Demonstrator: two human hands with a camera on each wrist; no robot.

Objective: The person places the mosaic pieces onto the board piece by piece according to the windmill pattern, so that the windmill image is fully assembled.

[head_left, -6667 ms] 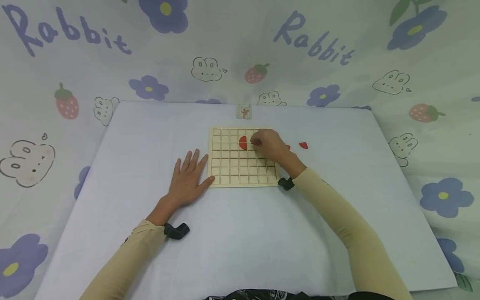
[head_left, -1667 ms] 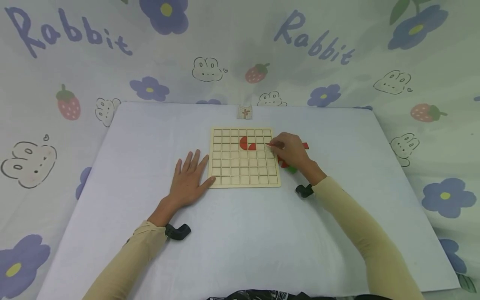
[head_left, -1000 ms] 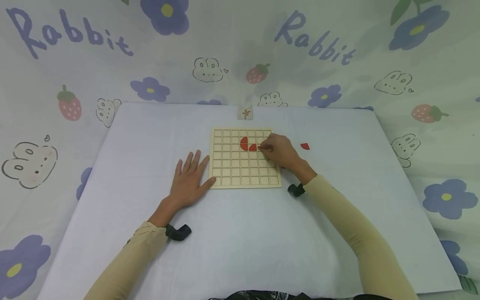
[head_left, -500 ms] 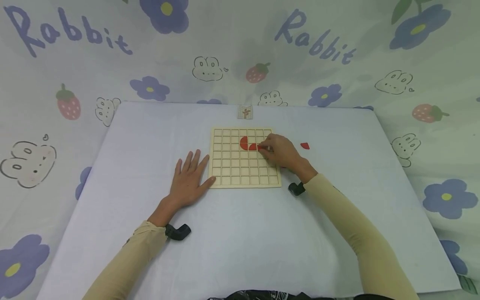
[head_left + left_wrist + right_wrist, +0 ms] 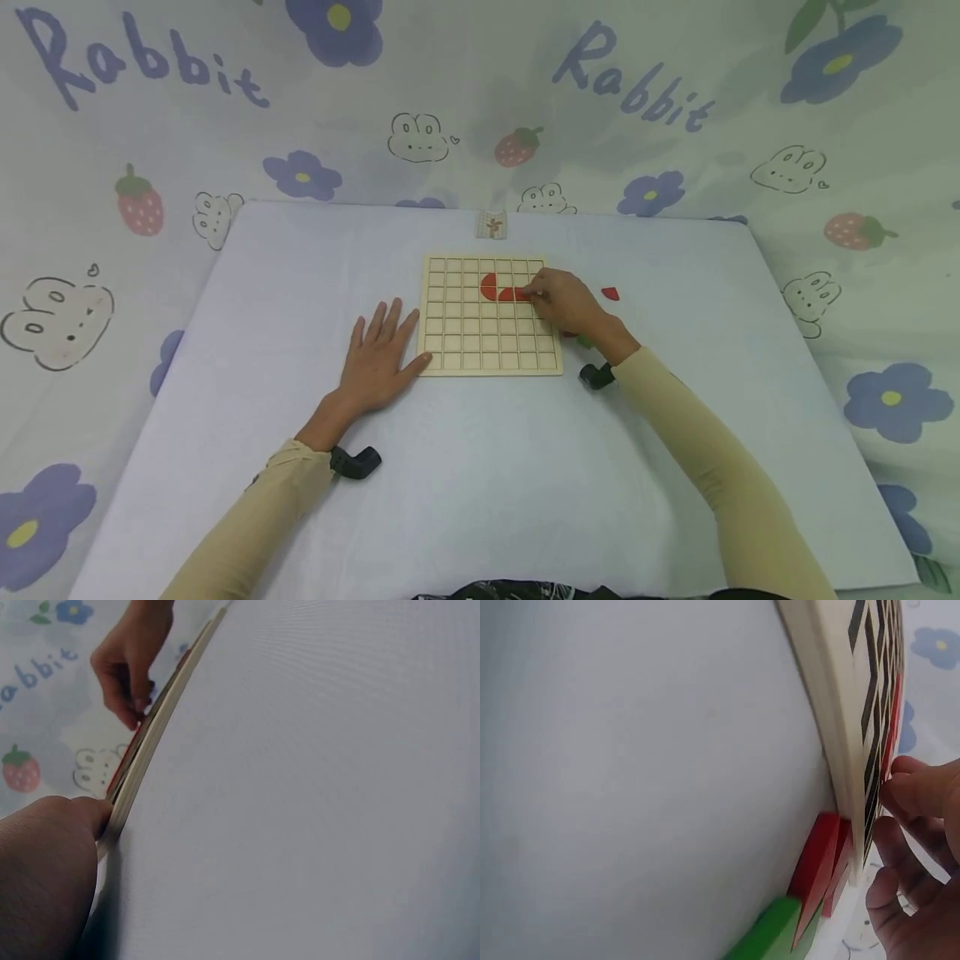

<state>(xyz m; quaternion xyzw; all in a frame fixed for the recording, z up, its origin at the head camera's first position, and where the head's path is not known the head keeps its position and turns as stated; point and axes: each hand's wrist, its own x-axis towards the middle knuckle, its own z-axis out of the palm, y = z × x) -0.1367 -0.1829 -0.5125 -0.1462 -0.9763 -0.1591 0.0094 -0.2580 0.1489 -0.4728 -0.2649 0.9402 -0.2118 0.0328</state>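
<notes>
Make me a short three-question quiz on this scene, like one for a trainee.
1. What colour are the pieces visible in the cells of the grid board? a) blue b) red c) yellow
2. True or false: the left grip is curled into a fist.
3. In the right wrist view, what colour besides red shows among the blocks beside the grid board?

Key: 1. b. 2. False; its fingers are spread. 3. Green.
</notes>
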